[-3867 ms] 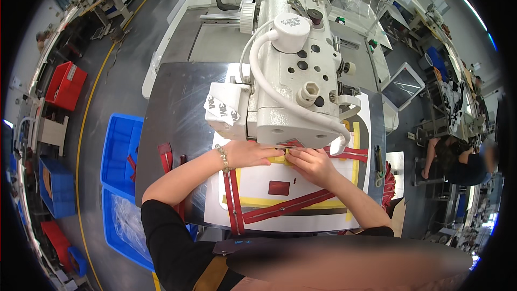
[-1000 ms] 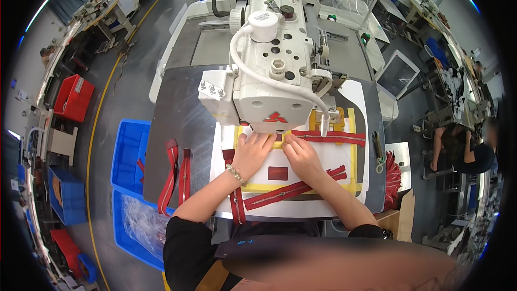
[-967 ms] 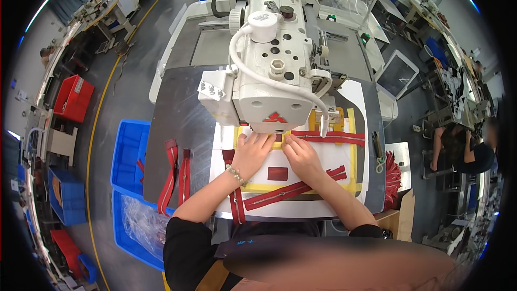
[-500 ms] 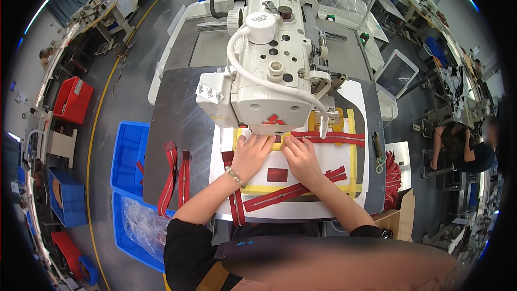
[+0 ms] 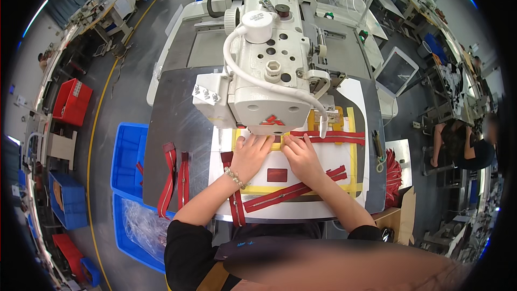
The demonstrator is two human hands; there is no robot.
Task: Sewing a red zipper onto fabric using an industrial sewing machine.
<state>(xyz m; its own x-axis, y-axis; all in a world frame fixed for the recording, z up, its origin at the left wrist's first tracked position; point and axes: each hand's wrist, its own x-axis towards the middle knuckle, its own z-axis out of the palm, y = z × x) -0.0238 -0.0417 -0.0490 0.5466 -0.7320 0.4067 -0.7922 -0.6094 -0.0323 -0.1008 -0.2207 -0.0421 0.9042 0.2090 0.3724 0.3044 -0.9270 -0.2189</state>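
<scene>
While a bit ago the left hand (image 5: 252,157) lay sideways under the machine (image 5: 269,102), in the head view it now points away from the person, like the right hand (image 5: 302,160). The 2 hands have come to rest with a small gap between them, and they have hardly moved in the last half second. So the work seems to have gone from setting a piece to holding it still.

The yellow strip (image 5: 276,146) is in that gap, near the middle of the worktop (image 5: 175,102). Fingertips of each hand look to touch it, 1 hand at each end. The palms face down, so I cannot tell if the fingers pinch anything or just press.

A red zip (image 5: 336,137) runs from the right hand toward the right edge of the worktop. A slanted zip (image 5: 269,198) lies near the front edge, partly behind the right arm. A dark red patch (image 5: 277,175) sits between the arms. By the left edge are 2 more zips (image 5: 168,183), untouched.
</scene>
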